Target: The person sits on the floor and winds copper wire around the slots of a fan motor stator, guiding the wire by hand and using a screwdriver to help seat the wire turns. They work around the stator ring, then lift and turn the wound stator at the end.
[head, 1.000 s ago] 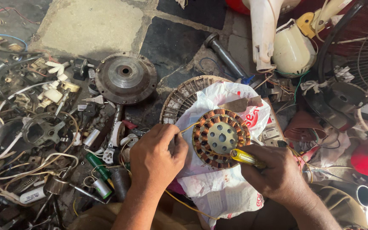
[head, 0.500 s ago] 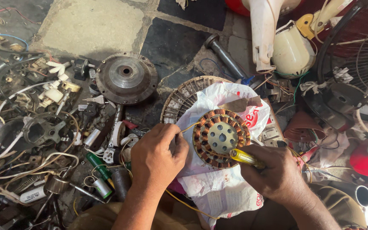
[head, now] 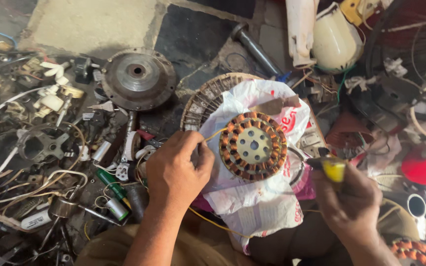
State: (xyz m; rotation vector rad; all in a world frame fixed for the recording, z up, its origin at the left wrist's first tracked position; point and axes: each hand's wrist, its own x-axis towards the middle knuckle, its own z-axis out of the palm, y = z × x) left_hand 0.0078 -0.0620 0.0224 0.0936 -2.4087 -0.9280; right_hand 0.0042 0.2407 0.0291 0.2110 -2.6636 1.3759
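Observation:
A round motor stator (head: 253,146) with copper windings lies on a white plastic bag (head: 257,207) in front of me. My left hand (head: 178,170) is closed at the stator's left edge, pinching a thin yellow wire (head: 214,134) that runs to the windings. My right hand (head: 348,199) sits to the right of the stator, apart from it, gripping a yellow-handled tool (head: 332,167) with its dark tip pointing toward the stator.
A grey round motor cover (head: 138,79) lies up left. Wires, small parts and a green screwdriver (head: 108,180) litter the floor at left. A woven basket rim (head: 204,98) shows behind the bag. A metal shaft (head: 255,47), cream housing (head: 335,42) and fan guard (head: 410,39) crowd the top right.
My right hand with the yellow-handled tool has drawn back to the right, away from the stator's edge. My left hand stays at the stator's left side on the wire.

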